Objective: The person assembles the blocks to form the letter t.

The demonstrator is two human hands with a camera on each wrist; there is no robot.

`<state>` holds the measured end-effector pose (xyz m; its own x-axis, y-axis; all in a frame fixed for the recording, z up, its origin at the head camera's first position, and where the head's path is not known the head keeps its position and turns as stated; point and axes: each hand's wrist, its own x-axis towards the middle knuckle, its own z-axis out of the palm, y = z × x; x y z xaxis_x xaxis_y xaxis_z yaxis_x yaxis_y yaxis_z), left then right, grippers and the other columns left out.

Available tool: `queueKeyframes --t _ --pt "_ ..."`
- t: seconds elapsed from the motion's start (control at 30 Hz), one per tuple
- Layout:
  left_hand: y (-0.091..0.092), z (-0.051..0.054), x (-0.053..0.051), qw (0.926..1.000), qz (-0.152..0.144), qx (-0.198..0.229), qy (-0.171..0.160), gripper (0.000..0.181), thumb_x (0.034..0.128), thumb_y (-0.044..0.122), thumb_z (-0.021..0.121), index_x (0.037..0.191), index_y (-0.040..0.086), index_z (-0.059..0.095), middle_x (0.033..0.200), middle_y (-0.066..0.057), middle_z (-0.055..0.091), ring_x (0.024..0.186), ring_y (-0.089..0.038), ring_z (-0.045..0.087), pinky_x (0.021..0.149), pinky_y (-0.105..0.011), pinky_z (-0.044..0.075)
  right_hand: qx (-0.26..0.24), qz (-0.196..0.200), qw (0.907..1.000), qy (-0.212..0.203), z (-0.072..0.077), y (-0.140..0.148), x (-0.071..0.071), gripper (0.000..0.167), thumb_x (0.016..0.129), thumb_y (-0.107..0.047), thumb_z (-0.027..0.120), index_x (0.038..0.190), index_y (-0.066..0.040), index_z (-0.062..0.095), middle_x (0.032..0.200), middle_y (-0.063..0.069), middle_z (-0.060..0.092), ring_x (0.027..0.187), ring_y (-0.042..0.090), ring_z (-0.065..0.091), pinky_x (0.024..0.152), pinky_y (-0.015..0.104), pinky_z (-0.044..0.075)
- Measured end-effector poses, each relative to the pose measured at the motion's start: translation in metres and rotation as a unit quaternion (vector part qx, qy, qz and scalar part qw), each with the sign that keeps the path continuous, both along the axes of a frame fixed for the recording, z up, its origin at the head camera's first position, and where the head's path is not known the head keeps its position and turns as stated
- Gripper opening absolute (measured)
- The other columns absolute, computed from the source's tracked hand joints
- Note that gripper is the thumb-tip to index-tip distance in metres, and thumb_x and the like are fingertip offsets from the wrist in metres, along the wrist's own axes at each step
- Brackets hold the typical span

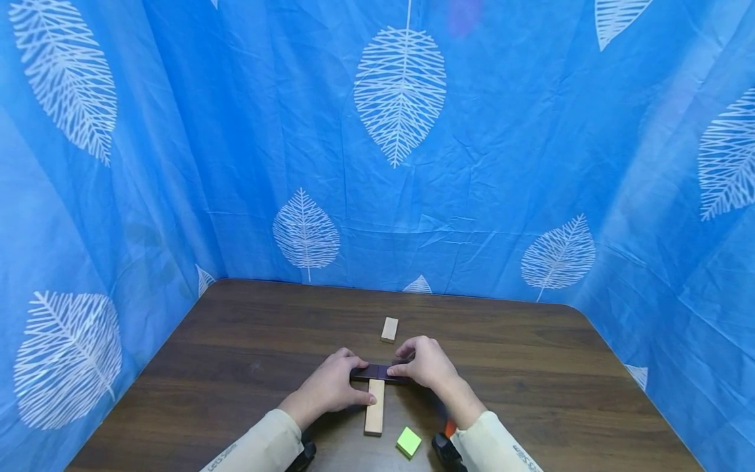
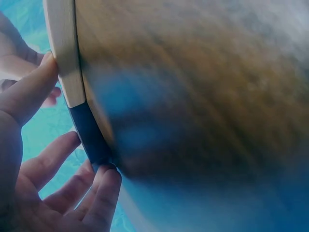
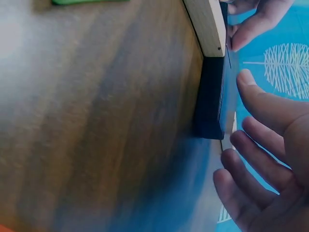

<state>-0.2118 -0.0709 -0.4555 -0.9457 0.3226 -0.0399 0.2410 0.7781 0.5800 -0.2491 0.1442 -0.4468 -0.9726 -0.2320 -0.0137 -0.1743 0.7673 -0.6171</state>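
A light wooden block [image 1: 374, 408] lies lengthwise on the table, its far end against a dark bar [image 1: 378, 373] that runs crosswise. A seam near the bar's middle suggests two dark blocks end to end. My left hand [image 1: 331, 385] touches the pale block with its thumb, and in the left wrist view its fingertips [image 2: 108, 176] meet the end of the dark block [image 2: 89, 128]. Over the bar's right part is my right hand [image 1: 427, 364]; in the right wrist view its fingers are spread beside the dark block [image 3: 211, 96], with a gap between thumb and block.
A small light wooden block [image 1: 389, 330] lies beyond the bar. Nearer me is a yellow-green block [image 1: 408, 442], and something orange [image 1: 451, 429] shows partly behind my right wrist. Blue curtain [image 1: 483, 196] with white leaves borders the brown table [image 1: 265, 328].
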Motion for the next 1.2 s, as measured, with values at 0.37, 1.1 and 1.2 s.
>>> queueKeyframes --t 0.37,1.1,1.2 --pt "-0.003 -0.003 0.000 1.0000 -0.001 -0.004 0.003 0.065 0.0725 0.046 0.090 0.121 0.007 0.071 0.119 -0.009 0.058 0.114 -0.033 0.056 0.096 -0.053 0.047 -0.037 -0.018 0.9991 0.012 0.001 0.002 -0.032 0.073 0.068 -0.024 0.096 0.129 0.000 0.063 0.115 0.016 0.069 0.104 0.030 0.066 0.089 0.047 0.052" --pt "0.000 -0.004 -0.003 0.9996 -0.017 -0.005 0.020 0.064 0.0731 0.046 0.089 0.121 0.007 0.071 0.116 -0.007 0.058 0.113 -0.032 0.057 0.094 -0.049 0.048 -0.035 -0.017 0.9987 -0.032 -0.008 0.002 -0.076 0.083 0.068 -0.021 0.096 0.137 0.002 0.057 0.129 0.021 0.062 0.119 0.037 0.058 0.101 0.050 0.045" --pt "-0.001 -0.003 -0.003 0.9997 -0.015 -0.006 0.021 0.065 0.0731 0.046 0.089 0.122 0.007 0.071 0.116 -0.007 0.058 0.112 -0.032 0.056 0.094 -0.050 0.048 -0.033 -0.014 0.9988 -0.033 -0.010 -0.001 -0.078 0.080 0.068 -0.020 0.096 0.135 0.002 0.059 0.128 0.017 0.064 0.114 0.033 0.060 0.097 0.047 0.048"
